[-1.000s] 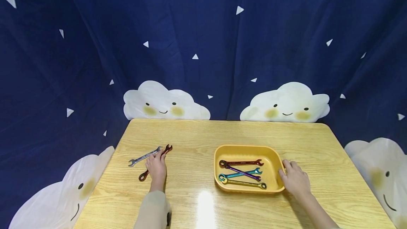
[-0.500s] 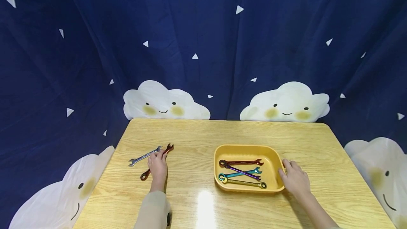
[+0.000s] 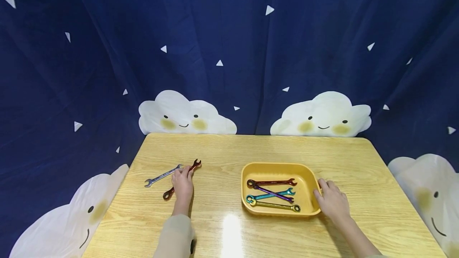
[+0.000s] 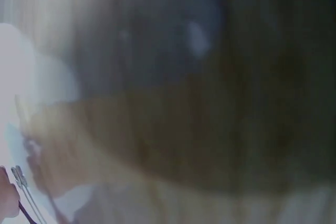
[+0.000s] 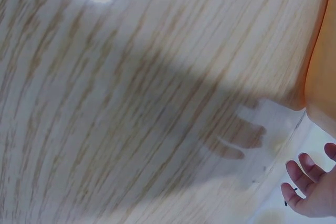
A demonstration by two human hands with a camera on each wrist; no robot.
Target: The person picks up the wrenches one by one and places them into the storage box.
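On the left of the table, my left hand (image 3: 183,186) pinches a dark red wrench (image 3: 195,165) around its middle. Its ring end shows below the fingers and its forked end above them. Close beside it lies a silver open-ended wrench (image 3: 163,176). My right hand (image 3: 333,200) is at the right end of a yellow plastic tray (image 3: 276,167), thumb over the rim and fingers outside. Inside the tray lie a red wrench (image 3: 274,183), a purple wrench (image 3: 274,193), a turquoise wrench (image 3: 267,197) and a gold wrench (image 3: 276,205). The left wrist view catches only fingertips (image 4: 6,198).
A light wooden table (image 3: 215,150) carries everything, with bare wood between the left hand and the tray. Behind it hangs a dark blue curtain (image 3: 229,31) printed with white clouds and triangles. A bright glare spot (image 3: 232,234) shines near the front.
My left hand has shifted slightly right and away from the silver wrench, bringing the dark red wrench along. The right hand and the tray stay where they were.
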